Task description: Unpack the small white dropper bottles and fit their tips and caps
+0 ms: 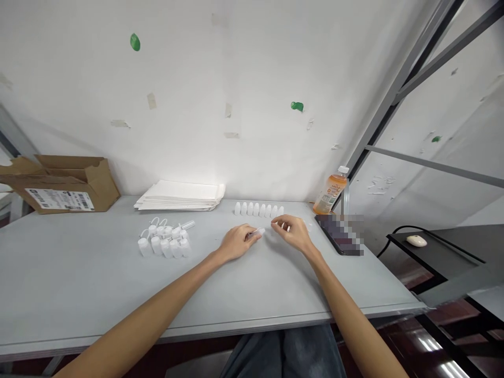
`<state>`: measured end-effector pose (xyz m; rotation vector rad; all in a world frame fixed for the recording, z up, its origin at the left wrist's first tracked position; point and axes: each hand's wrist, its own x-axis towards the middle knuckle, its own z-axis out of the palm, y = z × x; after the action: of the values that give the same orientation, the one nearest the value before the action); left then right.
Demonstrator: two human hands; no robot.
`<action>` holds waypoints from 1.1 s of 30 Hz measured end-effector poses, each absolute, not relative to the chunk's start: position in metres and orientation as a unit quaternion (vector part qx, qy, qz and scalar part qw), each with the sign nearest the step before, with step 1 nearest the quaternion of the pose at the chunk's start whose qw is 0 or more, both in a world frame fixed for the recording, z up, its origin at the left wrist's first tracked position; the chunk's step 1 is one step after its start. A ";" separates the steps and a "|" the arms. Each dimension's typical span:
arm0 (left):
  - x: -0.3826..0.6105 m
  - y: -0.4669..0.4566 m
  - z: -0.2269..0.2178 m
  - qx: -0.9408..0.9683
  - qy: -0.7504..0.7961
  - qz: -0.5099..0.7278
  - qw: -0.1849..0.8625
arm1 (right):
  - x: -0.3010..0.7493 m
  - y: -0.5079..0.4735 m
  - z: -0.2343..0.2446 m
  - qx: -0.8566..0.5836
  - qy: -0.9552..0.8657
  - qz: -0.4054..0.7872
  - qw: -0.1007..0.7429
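Note:
My left hand (pixel 238 241) is closed around a small translucent white bottle (pixel 259 231), which lies tilted with its end pointing right. Just to the right, apart from the bottle, my right hand (pixel 292 232) has its thumb and fingertips pinched together; whatever they hold, if anything, is too small to make out. Behind the hands stands a row of several small white bottles (pixel 256 210). A few tiny pale pieces (pixel 310 227) lie beside my right hand, partly hidden by it. Over to the left sits a cluster of several white bottles with looped strap caps (pixel 166 247).
A stack of white sheets or envelopes (pixel 181 195) rests against the wall, with an open cardboard box (pixel 63 184) at the far left. An orange drink bottle (pixel 331 191) and a dark phone (pixel 337 235) are on the right. The grey table's front edge (pixel 252 329) runs before my legs.

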<state>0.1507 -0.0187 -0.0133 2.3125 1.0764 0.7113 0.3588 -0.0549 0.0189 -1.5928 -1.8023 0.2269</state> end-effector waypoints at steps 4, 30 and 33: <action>0.151 -0.018 -0.015 0.844 0.399 0.266 0.240 | 0.340 -0.046 0.010 -0.569 -0.720 0.191 0.349; 0.164 -0.021 -0.005 0.768 0.423 0.403 0.264 | 0.332 -0.031 0.010 -0.537 -0.625 0.265 0.501; 0.166 -0.025 0.001 0.759 0.416 0.417 0.276 | 0.331 -0.032 0.012 -0.539 -0.614 0.250 0.519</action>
<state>0.1665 -0.0254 0.0015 2.0387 1.1183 1.1214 0.3314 -0.0322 0.0121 -1.2924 -1.4728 0.6004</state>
